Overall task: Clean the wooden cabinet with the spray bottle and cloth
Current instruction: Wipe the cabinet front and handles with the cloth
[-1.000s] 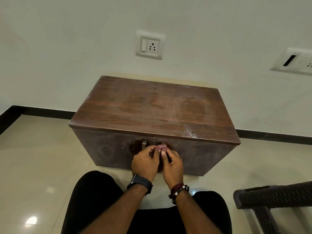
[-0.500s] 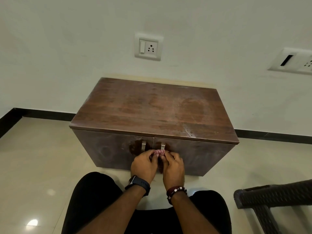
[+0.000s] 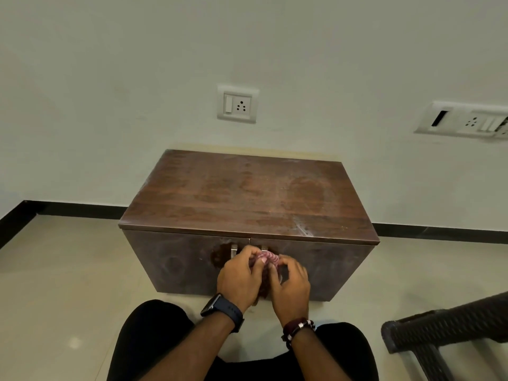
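A low dark wooden cabinet (image 3: 247,199) stands on the floor against the wall, its top smeared and dusty, with two metal door handles (image 3: 234,250) at the front middle. My left hand (image 3: 237,276) and my right hand (image 3: 291,284) are together in front of the doors. Both hold a small bunched pink striped cloth (image 3: 269,258) between their fingers, just below the handles. No spray bottle is in view.
A dark wicker chair (image 3: 445,325) stands at the lower right. My knees in black trousers (image 3: 154,334) rest on the glossy beige tile floor (image 3: 63,284). The wall behind carries a socket (image 3: 237,103) and a second switch plate (image 3: 464,121).
My hands have stayed in front of the doors, working the cloth between the fingers. The view has tilted and pulled back a little, and both handles now show.
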Available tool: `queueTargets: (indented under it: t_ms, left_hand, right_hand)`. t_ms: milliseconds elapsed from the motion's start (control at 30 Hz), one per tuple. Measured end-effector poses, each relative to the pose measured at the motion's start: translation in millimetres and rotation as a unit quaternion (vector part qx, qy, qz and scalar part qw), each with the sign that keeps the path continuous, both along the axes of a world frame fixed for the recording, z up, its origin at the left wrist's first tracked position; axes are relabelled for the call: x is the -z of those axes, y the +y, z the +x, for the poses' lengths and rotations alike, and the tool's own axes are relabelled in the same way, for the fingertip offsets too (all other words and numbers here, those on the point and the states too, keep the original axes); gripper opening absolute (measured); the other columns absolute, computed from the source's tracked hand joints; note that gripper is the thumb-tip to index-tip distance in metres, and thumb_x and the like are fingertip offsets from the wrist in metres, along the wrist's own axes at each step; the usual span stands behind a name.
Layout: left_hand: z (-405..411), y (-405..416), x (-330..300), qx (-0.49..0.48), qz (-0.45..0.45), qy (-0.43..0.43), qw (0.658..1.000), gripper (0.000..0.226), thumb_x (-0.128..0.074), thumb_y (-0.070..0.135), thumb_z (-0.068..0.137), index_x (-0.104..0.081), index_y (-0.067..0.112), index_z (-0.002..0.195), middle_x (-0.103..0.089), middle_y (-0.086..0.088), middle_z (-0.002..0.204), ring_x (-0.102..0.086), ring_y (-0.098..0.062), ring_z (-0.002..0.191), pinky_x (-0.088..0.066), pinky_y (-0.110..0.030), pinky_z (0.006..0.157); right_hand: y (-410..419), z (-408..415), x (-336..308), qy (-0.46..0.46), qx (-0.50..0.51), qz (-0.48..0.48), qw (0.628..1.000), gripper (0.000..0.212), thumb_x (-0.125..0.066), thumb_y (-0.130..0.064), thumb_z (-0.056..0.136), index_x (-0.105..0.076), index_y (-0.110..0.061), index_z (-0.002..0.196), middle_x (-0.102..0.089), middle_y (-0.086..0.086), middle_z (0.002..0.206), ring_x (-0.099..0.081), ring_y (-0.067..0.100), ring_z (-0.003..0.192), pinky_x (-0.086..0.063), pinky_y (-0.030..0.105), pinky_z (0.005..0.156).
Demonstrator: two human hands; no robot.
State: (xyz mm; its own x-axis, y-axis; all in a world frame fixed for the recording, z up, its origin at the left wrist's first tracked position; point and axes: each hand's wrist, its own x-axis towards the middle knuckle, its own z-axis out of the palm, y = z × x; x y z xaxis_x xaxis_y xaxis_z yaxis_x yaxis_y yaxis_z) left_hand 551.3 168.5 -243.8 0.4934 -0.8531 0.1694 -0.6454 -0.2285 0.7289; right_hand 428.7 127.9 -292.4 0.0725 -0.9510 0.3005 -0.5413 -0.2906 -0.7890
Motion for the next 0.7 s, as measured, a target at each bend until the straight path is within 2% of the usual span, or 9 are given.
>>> queueTargets:
  t_ms: [100,200,333,367,400,467,533,600,700]
  left_hand:
    - [0.9,-2.1,-14.2,0.011,-0.042,-0.001,0.999,0.013,-0.054,0.046,0.097,-0.060,0.036,0.102,-0.070,0.014,0.080,-0.066,-0.007,0.070,-0.051,-0.026,0.057]
    - [4.6,-5.1,-29.8,0.024,-0.074,-0.009,0.997,0.012,-0.055,0.041,0.099,-0.060,0.033,0.105,-0.071,0.011,0.085,-0.065,-0.009,0.073,-0.051,-0.028,0.059]
    - [15.3,-9.9,-53.5,0.044,-0.108,0.006,0.993,0.009,-0.059,0.034,0.099,-0.063,0.028,0.105,-0.068,0.013,0.088,-0.061,0.001,0.074,-0.045,-0.010,0.061]
    - [18.3,-11.8,-59.9,0.051,-0.113,0.012,0.992,0.008,-0.059,0.033,0.099,-0.063,0.028,0.105,-0.068,0.012,0.089,-0.061,0.003,0.075,-0.045,-0.010,0.062]
    - [21.4,-13.4,-66.9,0.057,-0.119,0.017,0.991,0.007,-0.059,0.031,0.100,-0.063,0.028,0.104,-0.068,0.012,0.089,-0.062,0.003,0.075,-0.047,-0.011,0.063]
    - [27.1,-16.7,-81.4,0.066,-0.128,0.036,0.989,0.006,-0.060,0.029,0.100,-0.063,0.027,0.104,-0.069,0.010,0.088,-0.065,-0.001,0.074,-0.056,-0.023,0.065]
    - [32.2,-19.4,-95.9,0.074,-0.133,0.049,0.987,0.005,-0.062,0.029,0.099,-0.064,0.027,0.103,-0.069,0.010,0.087,-0.067,-0.004,0.073,-0.060,-0.030,0.066]
    - [37.5,-20.9,-109.6,0.086,-0.133,0.036,0.987,0.005,-0.064,0.032,0.097,-0.066,0.029,0.102,-0.070,0.012,0.086,-0.068,-0.002,0.073,-0.061,-0.028,0.066]
    - [48.1,-21.3,-129.8,0.112,-0.128,-0.007,0.985,0.011,-0.071,0.038,0.091,-0.065,0.039,0.100,-0.069,0.018,0.086,-0.066,0.006,0.079,-0.054,-0.011,0.064]
  right_hand:
    - [-4.5,-1.5,-18.3,-0.025,-0.004,-0.006,1.000,0.016,-0.054,-0.054,0.089,-0.053,-0.042,0.099,-0.053,-0.023,0.100,-0.057,0.007,0.098,-0.054,0.028,0.082]
    - [-8.3,-2.8,-33.5,-0.041,-0.011,-0.018,0.999,0.022,-0.056,-0.057,0.088,-0.053,-0.039,0.100,-0.053,-0.019,0.100,-0.058,0.010,0.096,-0.055,0.033,0.079]
    - [-14.7,-5.9,-52.9,-0.071,-0.046,-0.007,0.996,0.033,-0.068,-0.055,0.087,-0.054,-0.043,0.115,-0.060,-0.018,0.102,-0.059,0.007,0.099,-0.052,0.026,0.077]
    - [-17.8,-7.4,-57.1,-0.074,-0.067,0.002,0.995,0.034,-0.070,-0.051,0.088,-0.056,-0.042,0.118,-0.063,-0.017,0.101,-0.061,0.008,0.098,-0.052,0.026,0.077]
    - [-21.2,-8.6,-61.3,-0.072,-0.092,0.008,0.993,0.031,-0.071,-0.049,0.089,-0.060,-0.041,0.117,-0.065,-0.016,0.100,-0.062,0.009,0.097,-0.052,0.028,0.077]
    - [-26.7,-11.7,-69.0,-0.053,-0.136,0.013,0.989,0.017,-0.070,-0.047,0.091,-0.067,-0.038,0.105,-0.066,-0.015,0.095,-0.062,0.006,0.091,-0.053,0.028,0.076]
    - [-30.2,-14.7,-77.8,-0.042,-0.164,0.024,0.985,0.013,-0.069,-0.048,0.091,-0.070,-0.037,0.098,-0.066,-0.015,0.093,-0.063,0.005,0.087,-0.052,0.022,0.073]
    - [-32.9,-18.1,-88.6,-0.035,-0.180,0.041,0.982,0.012,-0.067,-0.047,0.094,-0.070,-0.037,0.100,-0.070,-0.014,0.094,-0.065,0.002,0.088,-0.055,0.021,0.074]
    - [-38.2,-25.6,-108.8,-0.044,-0.201,0.058,0.977,0.012,-0.063,-0.043,0.098,-0.068,-0.034,0.106,-0.074,-0.015,0.097,-0.069,0.001,0.090,-0.060,0.028,0.076]
